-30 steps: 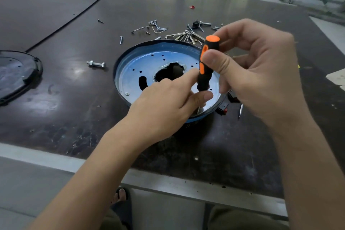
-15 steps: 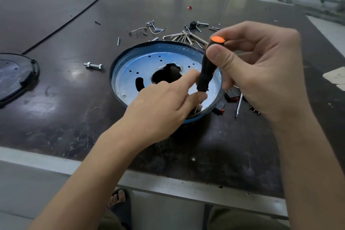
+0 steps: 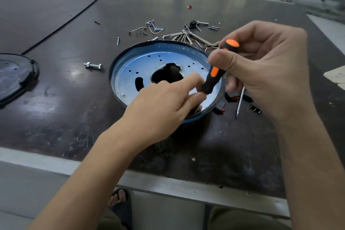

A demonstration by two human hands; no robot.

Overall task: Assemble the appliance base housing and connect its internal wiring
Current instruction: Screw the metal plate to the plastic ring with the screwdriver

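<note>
A round blue base housing (image 3: 130, 65) with a metal plate and a dark central hole lies on the dark table. My right hand (image 3: 265, 73) grips the handle of a black and orange screwdriver (image 3: 214, 74), which stands tilted over the housing's near right rim. My left hand (image 3: 164, 106) pinches the lower end of the screwdriver between thumb and forefinger, just above the plate. The screwdriver's tip and whatever it touches are hidden behind my left fingers.
Loose screws, hex keys (image 3: 186, 35) and a bolt (image 3: 92, 65) lie behind and left of the housing. A spare driver bit (image 3: 239, 101) and small black and red parts (image 3: 220, 109) sit at its right. A dark cover (image 3: 15, 74) lies far left. The table edge (image 3: 168, 183) runs close to me.
The screwdriver's handle has turned in my right hand's fingers, showing a different orange stripe. Both hands stay at the same spot on the housing's rim.
</note>
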